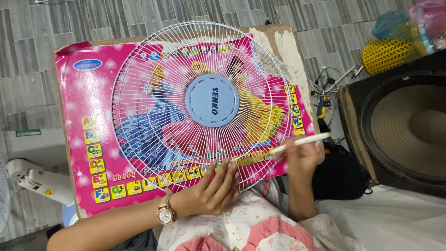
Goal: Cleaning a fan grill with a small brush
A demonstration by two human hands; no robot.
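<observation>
Centre frame: white fan grille (202, 104) flat on pink worktop (76, 139). Left hand (214, 186), fingers open, presses its lower rim steady; right hand (302, 155) grips a white brush (302, 141) against the wires.

Bright even light – soft shadows, slight blur

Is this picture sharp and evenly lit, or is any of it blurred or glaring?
Head view: soft, even light, no hard shadows; the fan grille is sharp; the pink board shows mild sheen; the right hand with its white stick looks slightly soft.
</observation>
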